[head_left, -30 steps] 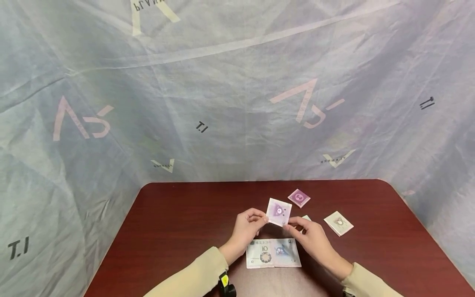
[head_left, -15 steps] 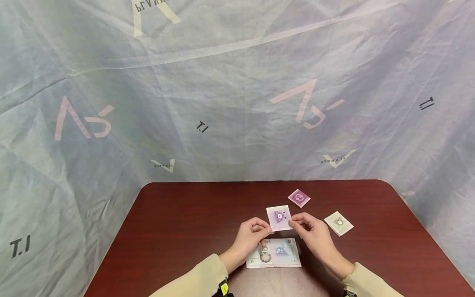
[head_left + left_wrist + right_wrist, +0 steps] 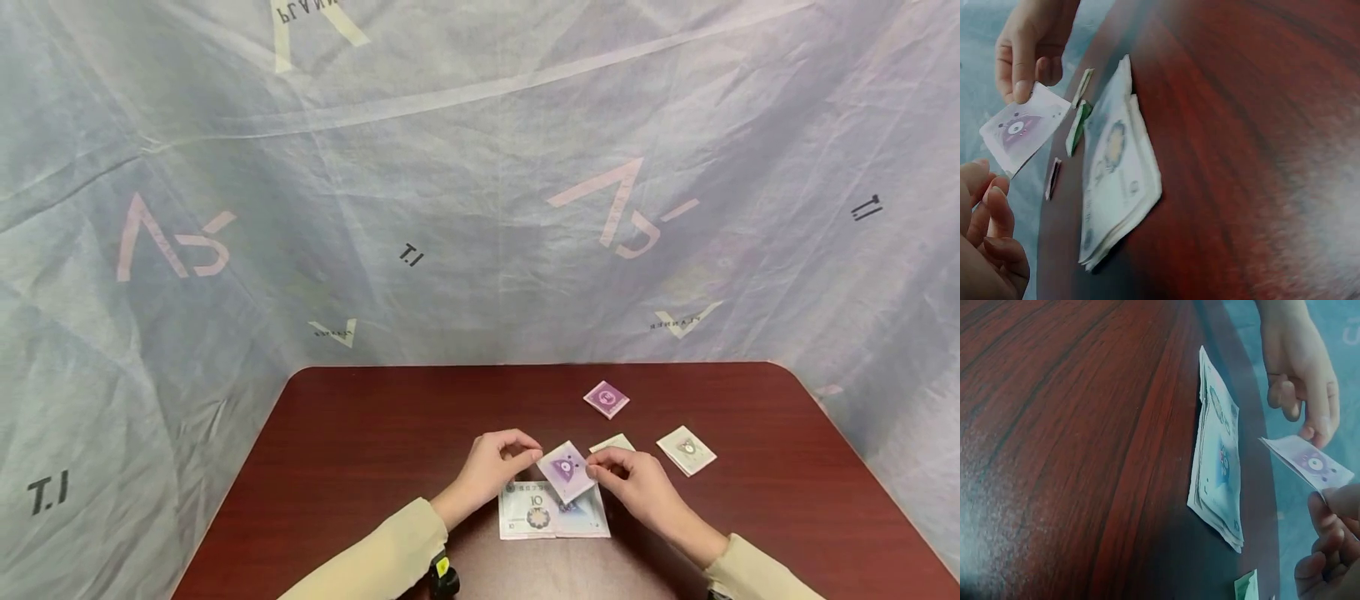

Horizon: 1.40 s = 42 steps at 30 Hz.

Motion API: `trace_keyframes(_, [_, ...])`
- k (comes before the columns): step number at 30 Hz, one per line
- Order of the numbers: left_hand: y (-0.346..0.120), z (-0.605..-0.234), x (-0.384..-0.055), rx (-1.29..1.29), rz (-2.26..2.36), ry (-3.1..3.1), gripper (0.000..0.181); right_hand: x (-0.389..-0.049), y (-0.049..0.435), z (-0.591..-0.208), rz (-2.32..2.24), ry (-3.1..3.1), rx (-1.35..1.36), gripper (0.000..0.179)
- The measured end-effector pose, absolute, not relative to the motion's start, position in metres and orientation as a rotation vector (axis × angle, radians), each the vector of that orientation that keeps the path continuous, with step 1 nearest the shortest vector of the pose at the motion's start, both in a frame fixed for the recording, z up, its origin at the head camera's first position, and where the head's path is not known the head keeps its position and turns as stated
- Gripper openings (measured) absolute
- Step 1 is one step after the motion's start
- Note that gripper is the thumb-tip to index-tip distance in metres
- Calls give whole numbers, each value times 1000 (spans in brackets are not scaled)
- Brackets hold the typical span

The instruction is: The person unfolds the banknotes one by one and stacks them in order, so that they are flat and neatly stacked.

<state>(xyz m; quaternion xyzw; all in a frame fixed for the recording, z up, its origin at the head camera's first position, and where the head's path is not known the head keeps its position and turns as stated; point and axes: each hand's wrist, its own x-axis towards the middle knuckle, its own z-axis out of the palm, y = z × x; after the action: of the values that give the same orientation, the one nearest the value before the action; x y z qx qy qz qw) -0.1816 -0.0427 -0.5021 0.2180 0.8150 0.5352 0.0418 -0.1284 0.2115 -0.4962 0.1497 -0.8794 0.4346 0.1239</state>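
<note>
now the held note [image 3: 566,468] has turned

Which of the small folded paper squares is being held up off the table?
The pale purple square, pinched by the right hand; the others, including the darker purple one, lie on the table.

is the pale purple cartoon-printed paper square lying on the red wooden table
No, the right hand pinches that paper square up off the table.
</note>
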Motion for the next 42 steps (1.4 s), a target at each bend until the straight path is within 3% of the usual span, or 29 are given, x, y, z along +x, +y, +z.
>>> trace_keyframes(10, [-39, -514, -177, 786, 1526, 2553, 4, -128, 218, -494, 1278, -2625, 522, 9])
trace_keyframes(26, [-38, -515, -170, 760, 1561, 2438, 4, -138, 220, -486, 1132, -2630, 637, 9])
trace_keyframes(37, [-32, -516, -171, 640, 1751, 2378, 8, -144, 213, -481, 1173, -2511, 549, 17])
trace_keyframes(42, [-29, -514, -171, 499, 1864, 2312, 9, -144, 215, -483, 1116, -2441, 600, 31])
